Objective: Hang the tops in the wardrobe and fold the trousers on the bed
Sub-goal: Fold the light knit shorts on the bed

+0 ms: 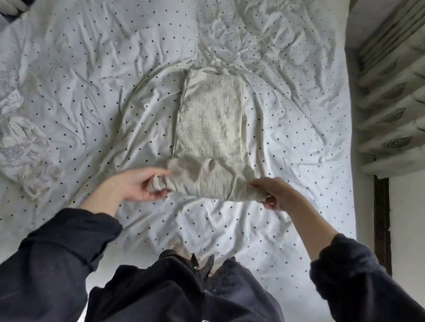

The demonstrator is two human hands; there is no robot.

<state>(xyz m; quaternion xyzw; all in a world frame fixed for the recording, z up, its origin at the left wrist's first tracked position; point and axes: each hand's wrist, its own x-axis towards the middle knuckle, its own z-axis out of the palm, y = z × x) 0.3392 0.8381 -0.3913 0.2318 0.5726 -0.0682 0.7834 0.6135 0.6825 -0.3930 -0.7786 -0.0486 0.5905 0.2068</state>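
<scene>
1. The cream textured knit trousers [209, 125] lie flat in a long narrow strip at the middle of the white black-dotted bedsheet [88, 49].
2. The left hand [138, 183] and right hand [275, 191] each pinch a near corner of the trousers, lifting that end.
3. Lengthwise folding looks done; the cross fold seems underway.
4. A crumpled white lace-patterned garment [22, 146], left of the trousers, probably awaits handling.

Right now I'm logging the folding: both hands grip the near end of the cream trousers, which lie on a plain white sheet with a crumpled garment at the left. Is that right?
Not quite. The sheet is not plain: the head view shows it white with small dark dots. The rest holds: left hand and right hand grip the near end of the cream trousers, and a crumpled garment lies at the left.
</scene>
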